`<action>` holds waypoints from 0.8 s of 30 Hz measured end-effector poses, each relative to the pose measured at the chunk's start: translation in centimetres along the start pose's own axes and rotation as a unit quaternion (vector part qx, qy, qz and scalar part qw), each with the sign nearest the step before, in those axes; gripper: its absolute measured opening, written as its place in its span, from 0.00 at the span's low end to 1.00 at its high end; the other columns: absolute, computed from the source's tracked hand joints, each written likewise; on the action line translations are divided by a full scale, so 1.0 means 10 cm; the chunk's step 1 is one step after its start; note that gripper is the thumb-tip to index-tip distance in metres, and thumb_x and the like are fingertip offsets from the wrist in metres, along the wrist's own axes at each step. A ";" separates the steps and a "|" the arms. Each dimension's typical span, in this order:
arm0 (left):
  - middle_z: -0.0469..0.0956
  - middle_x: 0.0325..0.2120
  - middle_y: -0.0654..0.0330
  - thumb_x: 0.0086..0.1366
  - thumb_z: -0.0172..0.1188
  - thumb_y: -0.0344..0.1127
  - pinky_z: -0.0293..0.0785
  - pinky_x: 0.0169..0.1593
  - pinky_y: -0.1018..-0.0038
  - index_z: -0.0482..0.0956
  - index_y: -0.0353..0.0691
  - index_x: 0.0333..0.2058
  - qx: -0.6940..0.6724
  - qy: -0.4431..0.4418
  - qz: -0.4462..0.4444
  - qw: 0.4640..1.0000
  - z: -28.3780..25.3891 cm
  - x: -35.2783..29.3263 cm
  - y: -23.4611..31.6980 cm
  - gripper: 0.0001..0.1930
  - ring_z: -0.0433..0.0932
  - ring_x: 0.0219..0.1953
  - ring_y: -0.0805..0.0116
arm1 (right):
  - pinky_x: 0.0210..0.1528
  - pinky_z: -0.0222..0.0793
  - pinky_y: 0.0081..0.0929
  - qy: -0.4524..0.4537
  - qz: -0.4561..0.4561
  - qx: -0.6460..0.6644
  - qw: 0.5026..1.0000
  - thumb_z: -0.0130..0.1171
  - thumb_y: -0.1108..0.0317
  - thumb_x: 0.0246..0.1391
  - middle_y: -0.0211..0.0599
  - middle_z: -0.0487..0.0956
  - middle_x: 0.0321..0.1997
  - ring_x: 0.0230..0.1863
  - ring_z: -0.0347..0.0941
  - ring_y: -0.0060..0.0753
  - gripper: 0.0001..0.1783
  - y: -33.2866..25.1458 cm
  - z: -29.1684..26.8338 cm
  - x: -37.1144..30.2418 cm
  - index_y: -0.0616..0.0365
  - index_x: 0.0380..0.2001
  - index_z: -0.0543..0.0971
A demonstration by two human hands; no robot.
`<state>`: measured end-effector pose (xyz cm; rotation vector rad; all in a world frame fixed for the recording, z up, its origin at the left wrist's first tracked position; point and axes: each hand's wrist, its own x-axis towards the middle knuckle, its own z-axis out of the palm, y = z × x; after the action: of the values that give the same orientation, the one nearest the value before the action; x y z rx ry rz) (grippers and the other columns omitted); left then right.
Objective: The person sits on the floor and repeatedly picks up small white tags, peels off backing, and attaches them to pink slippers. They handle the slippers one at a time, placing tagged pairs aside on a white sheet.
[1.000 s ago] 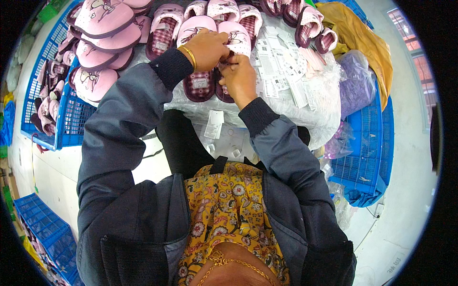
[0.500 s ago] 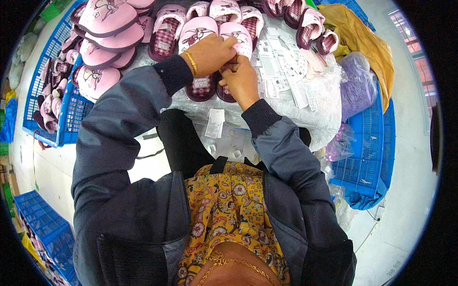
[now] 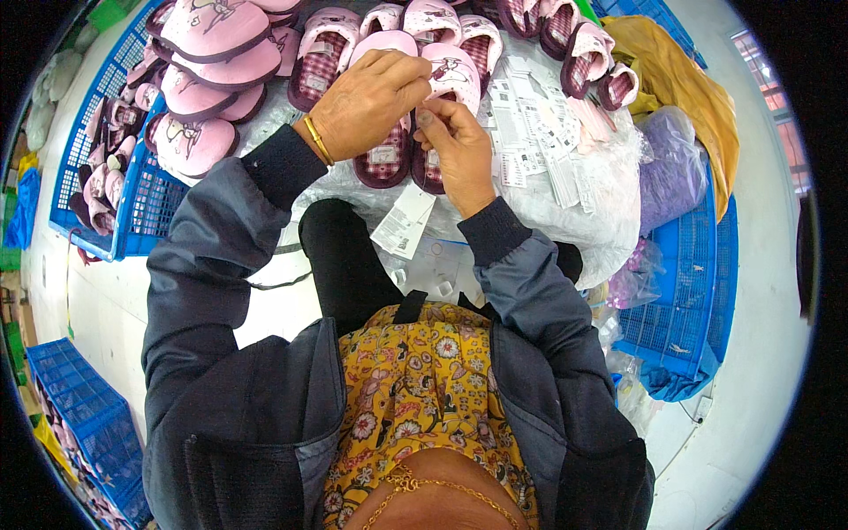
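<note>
A pair of pink slippers with checked dark-red insoles lies before me, the left slipper [image 3: 383,157] partly under my left hand [image 3: 367,102] and the right slipper [image 3: 452,75] behind my right hand [image 3: 458,146]. Both hands are closed, with thumbs and fingertips pinched near each other over the pair. What sits between the fingertips is too small or hidden to make out. Below the slippers' near ends a white paper tag [image 3: 405,221] with print hangs tilted at the table's front edge; whether it is tied to anything cannot be seen.
Several more pink slippers [image 3: 322,57] stand behind, with a stack of them [image 3: 212,40] at left. White printed tags [image 3: 534,115] lie spread at right on the plastic-wrapped surface [image 3: 583,234]. Blue crates [image 3: 137,208] flank both sides; a purple bagged bundle [image 3: 671,163] rests at right.
My left hand has drawn back slightly toward me and turned, its fingers still pinched beside the right hand's. The paper tag has swung from nearly upright to a tilt.
</note>
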<state>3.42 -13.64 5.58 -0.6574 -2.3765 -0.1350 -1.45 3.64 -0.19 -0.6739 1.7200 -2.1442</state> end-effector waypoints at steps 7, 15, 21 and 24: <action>0.75 0.46 0.56 0.51 0.60 0.26 0.70 0.53 0.62 0.78 0.39 0.40 -0.034 0.064 -0.064 0.995 0.06 -0.24 0.03 0.14 0.74 0.49 0.53 | 0.31 0.68 0.16 0.011 0.038 -0.035 0.999 0.62 0.70 0.59 0.26 0.78 0.33 0.27 0.70 0.16 0.07 0.04 0.01 0.01 0.61 0.39 0.79; 0.73 0.53 0.56 0.52 0.61 0.27 0.64 0.59 0.59 0.83 0.43 0.35 -0.039 0.026 -0.083 0.995 0.19 -0.42 -0.06 0.10 0.70 0.57 0.52 | 0.31 0.66 0.14 0.012 0.001 -0.128 0.992 0.63 0.77 0.56 0.26 0.76 0.29 0.27 0.68 0.13 0.14 0.12 0.03 -0.08 0.61 0.46 0.74; 0.73 0.52 0.62 0.55 0.59 0.29 0.63 0.54 0.62 0.82 0.50 0.41 -0.062 -0.064 -0.075 0.993 0.30 -0.35 -0.25 0.14 0.70 0.54 0.56 | 0.29 0.69 0.22 0.033 -0.038 -0.174 0.984 0.64 0.78 0.48 0.32 0.79 0.24 0.23 0.73 0.21 0.19 0.19 0.05 -0.06 0.61 0.44 0.72; 0.73 0.48 0.62 0.55 0.60 0.29 0.64 0.54 0.63 0.83 0.50 0.41 -0.085 -0.058 -0.063 0.993 0.40 -0.33 -0.28 0.14 0.70 0.51 0.57 | 0.27 0.69 0.26 0.053 -0.048 -0.234 0.970 0.63 0.78 0.47 0.34 0.78 0.22 0.22 0.74 0.27 0.19 0.18 0.09 -0.06 0.61 0.43 0.71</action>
<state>1.91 -16.45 0.67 -0.6082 -2.5395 -0.3670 -0.53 2.82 -1.94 -0.7836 2.3286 -1.8669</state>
